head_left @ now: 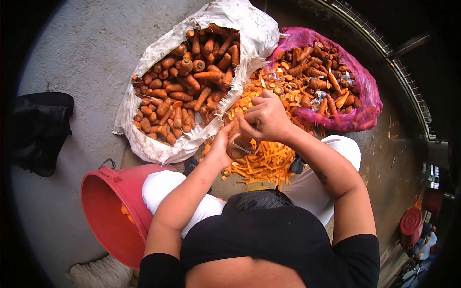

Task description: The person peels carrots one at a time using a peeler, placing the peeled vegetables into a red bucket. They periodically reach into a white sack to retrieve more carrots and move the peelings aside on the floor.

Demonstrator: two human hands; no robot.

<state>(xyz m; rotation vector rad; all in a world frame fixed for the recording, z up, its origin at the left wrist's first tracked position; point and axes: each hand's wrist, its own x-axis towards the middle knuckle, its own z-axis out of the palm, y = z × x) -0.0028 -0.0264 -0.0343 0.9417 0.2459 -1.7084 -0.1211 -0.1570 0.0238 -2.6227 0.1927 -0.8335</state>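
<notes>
My left hand (221,147) is closed around a brownish unpeeled carrot (236,150), held above a heap of orange peelings (261,165). Right beside it, my right hand (266,117) is curled into a fist over the carrot's upper end. Whatever sits inside that fist is hidden by the fingers. Long peel strips and cut round ends make up the heap between my legs. Beyond my left hand lies an open white sack (165,152) full of unpeeled carrots (185,93).
A pink mesh sack (370,101) at the right holds carrots and scraps. At my left a red bucket (139,189) lies tilted, with a few orange pieces inside. Dark cloth (43,129) is on the floor at far left. Another person (425,245) is at far right near a red container (411,225).
</notes>
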